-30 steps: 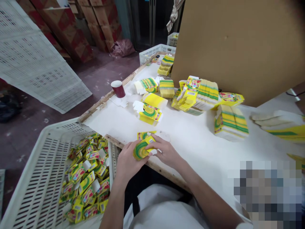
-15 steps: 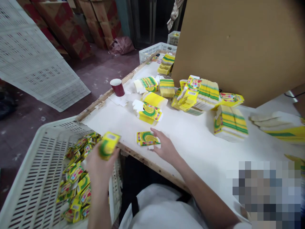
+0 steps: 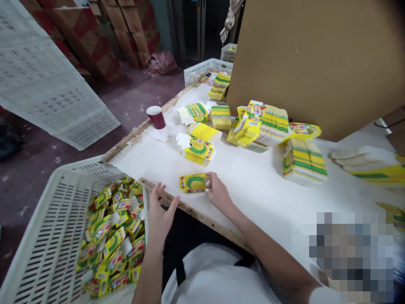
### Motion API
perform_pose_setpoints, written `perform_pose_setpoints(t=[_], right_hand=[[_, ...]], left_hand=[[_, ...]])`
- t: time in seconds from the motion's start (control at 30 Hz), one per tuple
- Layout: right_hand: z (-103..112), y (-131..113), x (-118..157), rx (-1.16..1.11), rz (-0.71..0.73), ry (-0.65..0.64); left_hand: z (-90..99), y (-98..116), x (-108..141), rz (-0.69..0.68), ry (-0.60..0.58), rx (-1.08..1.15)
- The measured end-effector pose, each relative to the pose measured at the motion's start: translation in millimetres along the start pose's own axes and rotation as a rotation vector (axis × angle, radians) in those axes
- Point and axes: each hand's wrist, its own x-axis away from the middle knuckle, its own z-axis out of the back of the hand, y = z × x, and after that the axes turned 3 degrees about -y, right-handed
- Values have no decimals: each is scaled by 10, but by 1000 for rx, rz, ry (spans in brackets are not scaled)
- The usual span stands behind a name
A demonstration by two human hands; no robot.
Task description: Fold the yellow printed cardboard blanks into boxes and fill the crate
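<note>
My right hand [image 3: 218, 192] grips the right end of a flat yellow-green carton [image 3: 192, 183], which lies near the front edge of the white table [image 3: 253, 190]. Over the table's edge my left hand [image 3: 161, 213] is empty, fingers spread. Left of it stands a white slotted basket [image 3: 47, 223] holding several small yellow cartons [image 3: 114, 242]. Beyond the right hand, an open yellow carton [image 3: 201, 148] rests on the table beside more flat ones.
A dark red cup [image 3: 157, 118] stands at the table's left edge. Bundled cartons [image 3: 305, 162] sit at the right and back. A large brown board [image 3: 303, 63] rises behind. A pixelated area covers the lower right.
My left hand has let go of the carton it held over the basket and moved right, toward the table edge. My right hand has closed on the end of the flat carton.
</note>
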Motion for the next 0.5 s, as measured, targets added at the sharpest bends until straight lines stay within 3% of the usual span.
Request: perform_pose_setpoints(t=[0.17, 0.27, 0.37, 0.43, 0.5], right_hand=[[28, -223, 125, -425, 40, -48], [12, -465, 275, -754, 74, -175], [-20, -632, 401, -873, 112, -283], [-45, -664, 432, -836, 128, -284], [-66, -641, 418, -770, 99, -234]], left_hand=[[-348, 202, 142, 120, -33, 632], [-423, 388, 115, 151, -38, 927], [-431, 526, 14, 97, 100, 1060], [-438, 558, -48, 105, 191, 1067], [-461, 546, -71, 148, 198, 994]])
